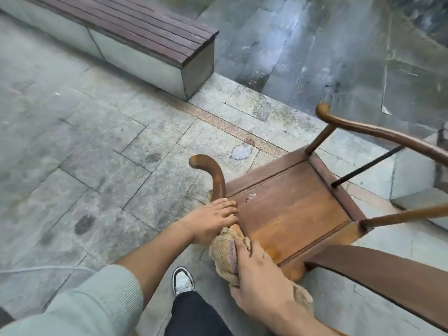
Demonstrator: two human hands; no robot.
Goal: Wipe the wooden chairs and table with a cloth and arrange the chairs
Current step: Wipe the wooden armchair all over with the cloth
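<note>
Wiping the near edge of a wooden chair seat

At seven o'clock the left hand (pixel 208 223) lies flat on the wooden chair (pixel 291 209) by its armrest (pixel 213 175), apparently steadying it; at six o'clock the right hand (pixel 259 277) has its grip closed on the bunched cloth (pixel 224 257) against the seat edge, likely to scrub.

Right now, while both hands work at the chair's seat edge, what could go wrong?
The seat has a chipped spot near the left hand; the cloth held by the right hand might snag there. The chair stands close to the step edge, so a hard push could perhaps shift it toward the drop.
</note>
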